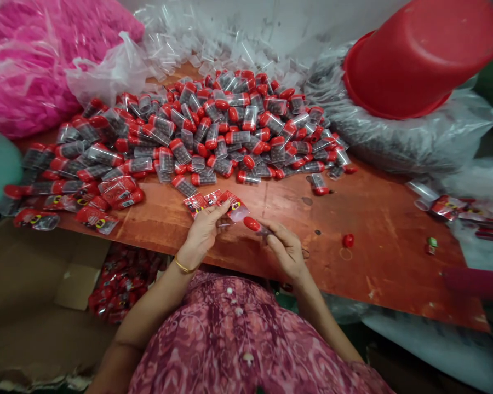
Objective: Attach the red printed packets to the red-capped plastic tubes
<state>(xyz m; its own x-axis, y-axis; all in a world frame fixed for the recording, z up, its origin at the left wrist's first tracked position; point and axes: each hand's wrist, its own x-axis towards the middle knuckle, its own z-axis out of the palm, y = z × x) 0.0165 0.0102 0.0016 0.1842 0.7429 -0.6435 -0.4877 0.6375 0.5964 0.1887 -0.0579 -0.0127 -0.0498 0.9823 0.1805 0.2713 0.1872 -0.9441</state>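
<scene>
My left hand [203,230] is closed on a small red printed plastic sleeve [235,207] at the near edge of the brown board [373,230]. My right hand [285,249] pinches a small clear tube with a red cap [253,225], its cap pointing at the sleeve's opening. More red sleeves [197,203] lie just beyond my left hand. A big heap of red-capped tubes [213,131] covers the board's far half.
Finished wrapped tubes [94,213] lie at the left edge and fill a cardboard box [121,279] below. A red bucket [414,60] rests on a clear bag [414,142] at the right. Pink bagged material [33,60] sits far left. A loose red cap [348,240] lies nearby.
</scene>
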